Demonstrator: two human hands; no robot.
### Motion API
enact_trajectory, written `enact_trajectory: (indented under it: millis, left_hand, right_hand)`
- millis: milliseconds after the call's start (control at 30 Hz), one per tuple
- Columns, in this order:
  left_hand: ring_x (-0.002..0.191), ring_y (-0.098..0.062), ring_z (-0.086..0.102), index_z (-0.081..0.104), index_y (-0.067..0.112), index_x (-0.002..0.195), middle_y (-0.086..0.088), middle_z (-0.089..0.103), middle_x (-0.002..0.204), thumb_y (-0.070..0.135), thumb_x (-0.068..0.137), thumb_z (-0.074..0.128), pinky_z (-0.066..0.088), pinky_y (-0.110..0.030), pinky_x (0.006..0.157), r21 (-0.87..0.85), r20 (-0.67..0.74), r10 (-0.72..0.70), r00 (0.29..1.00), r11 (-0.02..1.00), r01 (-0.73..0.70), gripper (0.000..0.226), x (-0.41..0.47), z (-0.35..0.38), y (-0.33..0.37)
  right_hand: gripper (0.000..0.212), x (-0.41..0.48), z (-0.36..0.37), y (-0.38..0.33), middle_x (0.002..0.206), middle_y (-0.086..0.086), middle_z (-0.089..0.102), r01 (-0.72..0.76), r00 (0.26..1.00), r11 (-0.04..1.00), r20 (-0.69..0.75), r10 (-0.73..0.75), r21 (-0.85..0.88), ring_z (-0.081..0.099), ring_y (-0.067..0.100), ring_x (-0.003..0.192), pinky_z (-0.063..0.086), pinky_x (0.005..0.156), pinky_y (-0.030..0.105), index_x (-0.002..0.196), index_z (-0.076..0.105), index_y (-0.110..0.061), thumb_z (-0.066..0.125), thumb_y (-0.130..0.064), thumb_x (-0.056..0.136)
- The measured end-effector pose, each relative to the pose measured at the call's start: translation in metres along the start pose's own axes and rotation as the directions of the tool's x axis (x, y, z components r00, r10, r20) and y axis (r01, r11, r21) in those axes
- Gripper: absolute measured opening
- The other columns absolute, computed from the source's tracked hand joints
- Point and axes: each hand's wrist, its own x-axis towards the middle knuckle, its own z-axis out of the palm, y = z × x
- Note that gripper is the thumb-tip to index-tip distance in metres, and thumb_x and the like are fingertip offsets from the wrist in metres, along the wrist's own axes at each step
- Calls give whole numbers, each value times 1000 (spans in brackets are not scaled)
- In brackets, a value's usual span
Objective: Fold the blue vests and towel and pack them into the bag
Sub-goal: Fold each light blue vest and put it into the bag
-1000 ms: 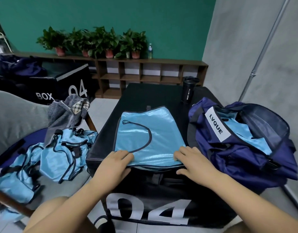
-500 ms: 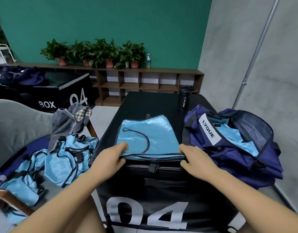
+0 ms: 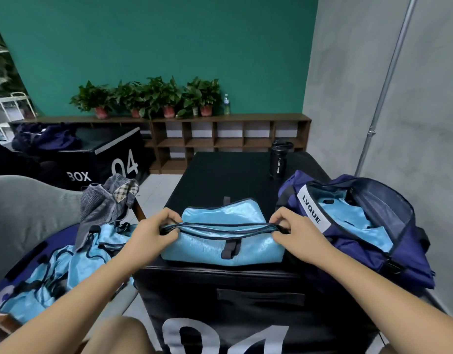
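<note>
The job looks partly done. At the centre of the frame a blue vest (image 3: 220,249) lies on the black table (image 3: 220,175), doubled over on itself, and both hands grip it: the left hand (image 3: 151,236) pinches its dark-trimmed edge at the left end and the right hand (image 3: 297,233) pinches the same edge at the right end, fingers curled round the cloth. I judge this to be the middle of a fold, with the vest not yet small enough to pack. At the right of the frame the navy bag (image 3: 409,254) stands open on the table, touching or just beside the vest, and light blue cloth (image 3: 353,218) already lies inside it, so at least one piece seems packed. Left to do: a heap of loose blue vests (image 3: 67,267) at the lower left, and the grey striped towel (image 3: 106,203) draped above it, neither of them folded. As for writing, the bag's white label (image 3: 312,210) reads "LVQUE"; the table's front shows large white figures, "04"; the black box (image 3: 113,159) at the left reads "BOX 04"; the black bottle (image 3: 279,163) standing further up the table reads "SPORT BOTTLE".
</note>
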Motion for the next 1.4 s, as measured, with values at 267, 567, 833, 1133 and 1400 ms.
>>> enact_trajectory:
  millis: [267, 567, 833, 1133, 1400]
  left_hand:
    - [68, -18, 60, 68, 30, 104, 8, 75, 91, 23, 99, 70, 50, -36, 69, -73, -54, -118, 992, 991, 114, 8, 75, 22, -37]
    - [68, -12, 53, 70, 23, 95, 7, 62, 76, 30, 100, 72, 41, -32, 66, -100, -68, -234, 970, 969, 227, 9, 149, 45, -83]
    - [101, -17, 64, 63, 21, 118, 3, 66, 111, 36, 97, 77, 48, -32, 86, -32, -162, -325, 932, 945, 325, 29, 162, 67, -117]
    - [89, -2, 60, 61, 34, 84, 15, 60, 89, 25, 87, 78, 52, -31, 83, 242, 101, 123, 987, 959, -144, 20, 111, 92, -94]
    - [134, -8, 49, 57, 53, 123, 25, 50, 146, 59, 69, 63, 40, -33, 115, 255, 369, -107, 923, 967, 10, 54, 139, 97, -94]
  right_hand:
    - [21, 93, 24, 11, 87, -9, 67, -95, 981, 993, -176, 81, -72, 65, 17, 77, 55, 70, 40, 95, 56, -32, 68, -16, 89]
    - [21, 184, 55, 29, 96, 2, 67, -259, 947, 948, -243, 211, -186, 63, 32, 90, 54, 71, 39, 105, 55, -25, 61, -12, 90]
    - [48, 196, 86, 39, 131, 8, 54, -182, 969, 819, -242, 54, -544, 56, 34, 113, 46, 91, 45, 137, 49, -18, 66, -17, 92]
    - [37, 137, 125, 39, 119, 6, 55, 310, 906, 653, 6, -424, -691, 53, 32, 109, 44, 93, 45, 117, 59, -16, 67, -14, 82]
    - [37, 166, 134, 63, 122, 2, 55, 215, 976, 724, 117, -184, -655, 51, 29, 118, 37, 105, 45, 120, 60, -22, 38, -47, 104]
